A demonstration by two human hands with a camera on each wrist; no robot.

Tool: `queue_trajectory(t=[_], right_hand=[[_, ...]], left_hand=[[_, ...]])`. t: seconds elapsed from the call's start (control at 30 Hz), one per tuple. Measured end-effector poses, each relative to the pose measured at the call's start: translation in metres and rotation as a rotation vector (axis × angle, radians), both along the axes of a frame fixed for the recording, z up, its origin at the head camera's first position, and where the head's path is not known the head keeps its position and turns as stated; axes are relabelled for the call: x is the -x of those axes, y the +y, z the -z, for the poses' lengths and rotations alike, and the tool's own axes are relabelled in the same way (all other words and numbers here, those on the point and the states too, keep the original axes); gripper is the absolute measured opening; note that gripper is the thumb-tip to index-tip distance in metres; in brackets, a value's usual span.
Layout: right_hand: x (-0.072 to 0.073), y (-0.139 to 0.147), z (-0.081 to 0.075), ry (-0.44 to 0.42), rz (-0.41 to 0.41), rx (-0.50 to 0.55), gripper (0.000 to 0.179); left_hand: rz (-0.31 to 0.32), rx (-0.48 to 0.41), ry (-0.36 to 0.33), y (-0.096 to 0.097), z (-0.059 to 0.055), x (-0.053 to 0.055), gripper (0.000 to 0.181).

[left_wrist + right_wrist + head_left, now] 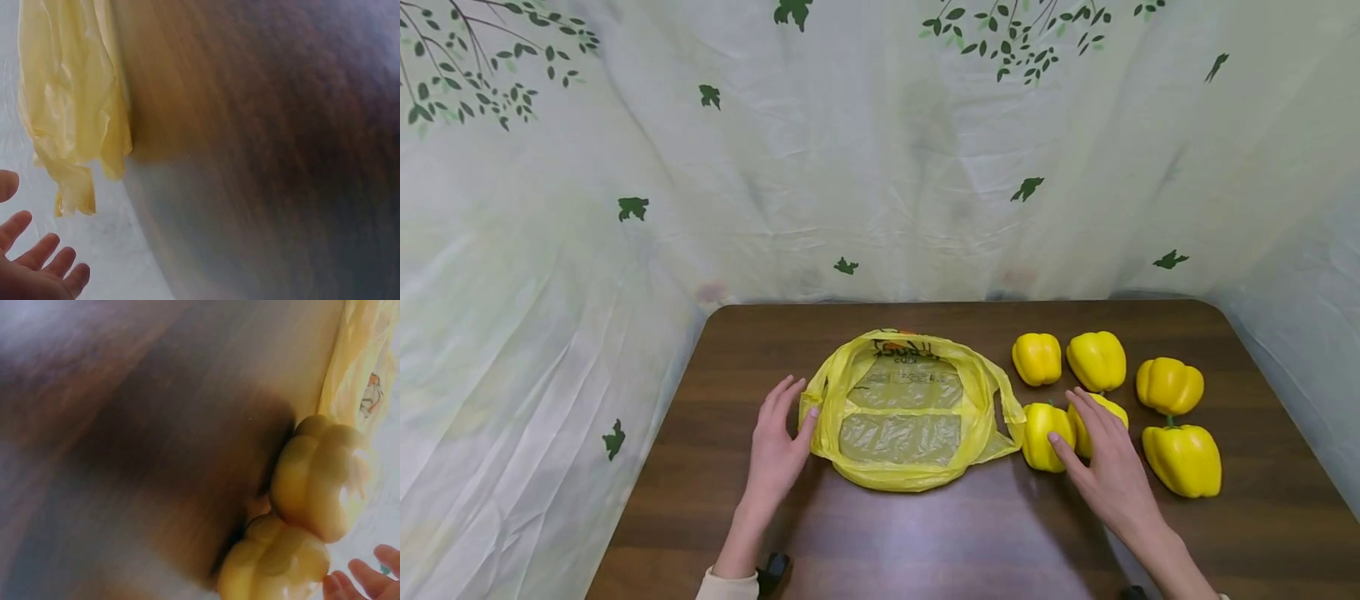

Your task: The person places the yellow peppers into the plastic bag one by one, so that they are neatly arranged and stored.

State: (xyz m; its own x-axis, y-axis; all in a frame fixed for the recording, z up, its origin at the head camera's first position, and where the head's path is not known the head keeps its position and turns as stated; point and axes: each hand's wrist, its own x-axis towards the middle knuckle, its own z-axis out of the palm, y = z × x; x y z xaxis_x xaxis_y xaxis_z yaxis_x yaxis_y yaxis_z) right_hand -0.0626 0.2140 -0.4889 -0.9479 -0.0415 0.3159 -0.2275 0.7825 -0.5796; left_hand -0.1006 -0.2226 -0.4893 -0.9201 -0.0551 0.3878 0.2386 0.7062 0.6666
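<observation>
A yellow plastic bag (898, 477) lies on the table with its mouth spread wide, its inside showing. My left hand (778, 442) is at the bag's left side, fingers spread; in the left wrist view its fingers (44, 253) stand apart from the bag's handle (75, 187). My right hand (1105, 471) hovers over the near row of yellow bell peppers, fingers extended and nothing gripped. Right of the bag sits a bell pepper (1042, 442); another bell pepper (1112, 410) is partly hidden behind the right hand. In the right wrist view the fingertips are close beside a bell pepper (275, 562).
At the back stand two bell peppers, one (1037, 358) nearer the bag and one (1097, 360) beside it. Two more bell peppers (1169, 386) (1183, 461) sit farther right. A pale leaf-patterned curtain (880, 167) hangs behind the brown table (760, 329).
</observation>
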Motion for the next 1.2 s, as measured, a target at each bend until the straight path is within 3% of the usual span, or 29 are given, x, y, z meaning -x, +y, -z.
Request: queue_trajectory(t=[0.3, 0.53, 0.73, 0.83, 1.07, 1.2], right_hand=[[-0.001, -0.012, -0.004, -0.033, -0.003, 0.027, 0.059], [-0.001, -0.02, -0.003, -0.047, -0.009, 0.016, 0.059], [0.0, -0.023, -0.002, -0.057, 0.009, 0.004, 0.059], [0.001, -0.024, -0.002, -0.067, 0.019, 0.0, 0.059], [0.001, -0.025, -0.003, -0.068, 0.028, 0.005, 0.059], [0.0, -0.024, -0.004, -0.098, 0.036, 0.022, 0.058]], left_hand=[[-0.019, -0.189, -0.084, -0.001, 0.009, 0.005, 0.044], [-0.056, -0.254, -0.137, -0.004, 0.016, 0.009, 0.038], [-0.046, -0.342, -0.127, -0.004, 0.017, 0.011, 0.031], [-0.034, -0.383, -0.116, -0.002, 0.013, 0.011, 0.029], [-0.011, -0.42, -0.128, 0.008, -0.017, 0.003, 0.026], [-0.012, -0.439, -0.158, 0.009, -0.02, 0.002, 0.026]])
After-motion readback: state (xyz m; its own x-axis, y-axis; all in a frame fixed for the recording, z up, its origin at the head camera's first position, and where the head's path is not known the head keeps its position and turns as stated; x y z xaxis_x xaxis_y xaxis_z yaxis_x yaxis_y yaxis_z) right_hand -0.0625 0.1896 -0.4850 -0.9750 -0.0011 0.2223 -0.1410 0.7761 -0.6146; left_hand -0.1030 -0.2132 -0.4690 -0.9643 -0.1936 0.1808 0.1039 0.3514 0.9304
